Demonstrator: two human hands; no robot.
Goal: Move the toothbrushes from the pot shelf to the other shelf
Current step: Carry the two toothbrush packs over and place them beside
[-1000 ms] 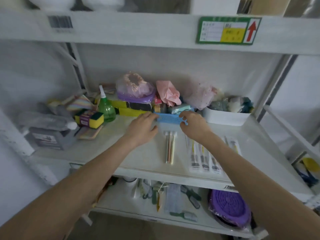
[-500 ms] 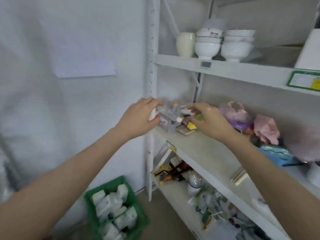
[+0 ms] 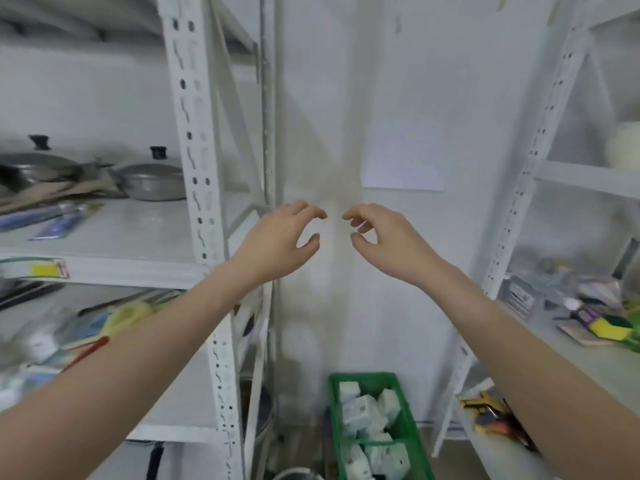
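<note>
Hands (image 3: 277, 237) (image 3: 384, 240) raised, fingers (image 3: 313, 212) curled, empty.

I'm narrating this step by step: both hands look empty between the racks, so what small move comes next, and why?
Probably swing the left hand leftward to the pot shelf. Both it and the right hand hang open and empty, while blurred blue packets, possibly toothbrushes, lie before the pots.

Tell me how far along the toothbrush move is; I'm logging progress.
Nothing can be confirmed as done from this view. The left hand and right hand are both empty, fingers curled, in the gap between the racks. Blurred packets still lie on the pot shelf beside the pots; whether they are toothbrushes is unclear.
</note>
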